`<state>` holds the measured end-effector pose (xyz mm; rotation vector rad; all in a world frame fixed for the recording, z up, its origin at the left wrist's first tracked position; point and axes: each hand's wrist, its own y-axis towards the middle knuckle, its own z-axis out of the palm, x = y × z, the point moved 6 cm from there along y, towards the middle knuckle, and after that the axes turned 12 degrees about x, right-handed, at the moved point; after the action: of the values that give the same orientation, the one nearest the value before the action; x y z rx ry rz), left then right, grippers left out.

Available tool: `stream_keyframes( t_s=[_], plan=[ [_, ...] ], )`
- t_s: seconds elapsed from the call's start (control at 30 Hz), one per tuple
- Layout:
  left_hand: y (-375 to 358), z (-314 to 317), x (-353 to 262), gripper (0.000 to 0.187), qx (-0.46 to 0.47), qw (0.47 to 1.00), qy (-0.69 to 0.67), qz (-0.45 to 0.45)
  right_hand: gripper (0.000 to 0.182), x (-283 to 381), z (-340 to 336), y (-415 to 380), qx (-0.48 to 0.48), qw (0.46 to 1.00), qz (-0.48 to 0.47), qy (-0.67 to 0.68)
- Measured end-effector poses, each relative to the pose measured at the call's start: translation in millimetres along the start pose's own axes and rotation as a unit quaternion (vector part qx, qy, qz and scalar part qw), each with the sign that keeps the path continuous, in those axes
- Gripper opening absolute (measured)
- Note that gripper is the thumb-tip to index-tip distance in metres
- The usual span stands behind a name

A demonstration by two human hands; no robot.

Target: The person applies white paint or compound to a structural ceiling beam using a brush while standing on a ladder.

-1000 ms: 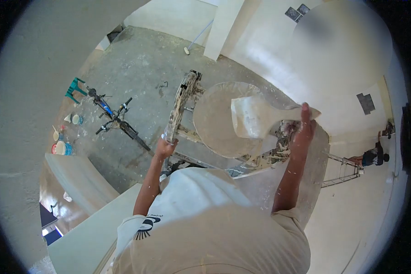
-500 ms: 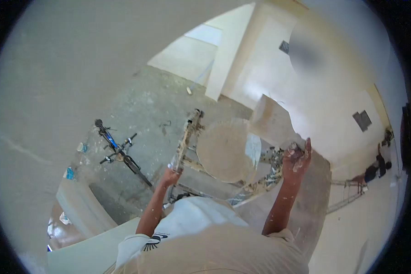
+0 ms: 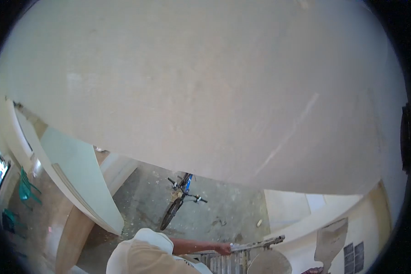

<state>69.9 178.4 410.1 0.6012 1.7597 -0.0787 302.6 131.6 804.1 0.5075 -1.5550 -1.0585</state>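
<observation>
My left hand (image 3: 223, 248) is closed round the side rail of a dirty, splattered ladder (image 3: 255, 245) low in the view. My right hand (image 3: 313, 271) is at the bottom edge, partly cut off, at the lower end of a flat grey-brown board (image 3: 332, 239) that tilts upward. Its grip is only partly visible. Between my hands, beside the ladder, is a round pale surface (image 3: 269, 263).
A large pale plastered surface (image 3: 205, 100) fills the upper view. A bicycle (image 3: 182, 196) stands on the stained floor (image 3: 146, 196). Left are a pale green partition (image 3: 77, 155) and a green chair (image 3: 27, 187). Dark vents (image 3: 354, 257) show at lower right.
The view has swung up and leftward, so both hands, the ladder and the board appear lower. More plastered surface shows. My left hand still holds the ladder.
</observation>
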Motion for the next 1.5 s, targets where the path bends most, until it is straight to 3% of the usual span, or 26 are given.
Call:
stream_keyframes(
  t_s=[0.03,0.07,0.1,0.13,0.2,0.27,0.3,0.33,0.37,0.4,0.43,0.5,0.53,0.6,0.67,0.7,0.77,0.87,0.97,1.0,1.1,1.23,1.27,1.4,1.47,1.5],
  plan=[
    [1.8,1.3,5.0,0.04,0.017,1.0,0.0,-0.007,0.039,25.0,21.3,13.9,0.054,0.968,0.035,0.241],
    [2.6,2.4,8.2,0.038,0.035,0.999,-0.003,-0.014,0.041,43.0,42.2,21.6,0.11,0.877,0.068,0.463],
    [2.3,3.7,10.5,0.036,0.052,0.998,-0.004,-0.022,0.044,50.6,53.1,30.5,0.151,0.878,0.024,0.453],
    [-5.6,-5.1,-26.7,0.036,0.04,0.999,0.003,-0.016,0.044,59.7,76.3,48.2,0.221,0.75,0.221,0.583],
    [-25.7,-12.8,-93.3,0.016,-0.041,0.999,-0.019,-0.02,0.039,118.4,100.9,48.5,0.132,0.779,0.006,0.613],
    [-21.7,-19.0,-75.7,0.024,-0.085,0.995,-0.037,-0.024,0.033,93.5,121.8,83.3,0.167,0.829,-0.146,0.514],
    [-18.9,-19.2,-65.2,0.019,-0.022,0.996,-0.035,-0.075,0.033,109.6,133.4,81.9,0.171,0.826,-0.15,0.517],
    [-18.5,-12.8,-56.7,0.022,0.041,0.991,-0.034,-0.127,0.032,155.5,139.6,74.4,0.111,0.912,-0.224,0.325],
    [-18.4,-12.1,-58.9,0.021,0.002,0.996,-0.064,-0.061,0.031,206.1,146.7,63.0,0.042,0.95,-0.286,0.117],
    [-7.1,-8.3,-39.6,0.021,-0.005,0.996,-0.062,-0.056,0.029,255.0,154.6,55.1,0.147,0.887,-0.302,0.319],
    [3.1,-6.5,-10.5,0.021,-0.001,0.997,-0.043,-0.07,0.027,300.6,164.7,49.5,0.245,0.775,-0.299,0.501],
    [4.8,-7.7,-8.4,0.022,-0.003,0.997,-0.022,-0.08,0.028,330.9,181.8,53.2,0.204,0.787,-0.365,0.454],
    [-4.0,-11.5,-28.4,0.021,-0.022,0.997,-0.008,-0.079,0.032,356.3,183.4,47.7,0.106,0.859,-0.475,0.156],
    [-7.5,-10.1,-40.9,0.021,-0.041,0.997,0.008,-0.072,0.033,409.6,199.1,37.8,0.203,0.804,-0.386,0.405],
    [8.9,-4.9,-12.7,0.019,-0.062,0.995,-0.084,0.002,0.029,453.4,208.1,19.6,0.33,0.731,-0.394,0.449],
    [10.2,-4.5,-11.9,0.019,-0.063,0.995,-0.083,0.006,0.029,466.9,209.8,13.2,0.332,0.729,-0.397,0.447],
    [7.0,-5.4,-11.3,0.018,-0.046,0.997,-0.065,-0.026,0.019,495.3,224.4,-5.5,0.456,0.653,-0.406,0.449],
    [3.5,-6.2,-18.0,0.017,-0.03,0.998,-0.03,-0.056,0.029,513.9,258.4,-11.9,0.525,0.633,-0.4,0.405],
    [2.6,-6.4,-20.4,0.014,-0.054,0.998,-0.006,-0.04,0.029,529.9,258.5,5.9,0.457,0.664,-0.477,0.35],
    [2.5,-7.6,-20.7,0.013,-0.067,0.997,0.006,-0.032,0.03,535.4,250.7,15.9,0.4,0.703,-0.489,0.325],
    [-23.0,-10.4,-84.3,0.014,-0.088,0.996,-0.029,0.01,0.029,540.7,241.7,42.8,0.385,0.721,-0.463,0.345],
    [-8.0,-9.9,-41.4,0.015,-0.057,0.994,0.011,-0.093,0.028,550.7,243.4,15.1,0.466,0.636,-0.442,0.428],
    [-4.8,-6.8,-33.9,0.015,-0.048,0.996,-0.027,-0.07,0.027,555.3,248.6,-0.9,0.509,0.604,-0.439,0.428],
    [26.8,2.8,25.9,0.012,-0.064,0.991,-0.109,0.032,0.023,572.7,255.4,-39.7,0.598,0.585,-0.344,0.426],
    [10.2,-4.0,-0.6,0.012,-0.058,0.995,-0.078,0.016,0.016,582.2,239.6,-41.0,0.46,0.65,-0.486,0.359],
    [-0.9,-5.2,-26.5,0.011,-0.045,0.998,-0.045,0.004,0.015,582.0,220.9,-45.2,0.331,0.703,-0.543,0.318]
  ],
)
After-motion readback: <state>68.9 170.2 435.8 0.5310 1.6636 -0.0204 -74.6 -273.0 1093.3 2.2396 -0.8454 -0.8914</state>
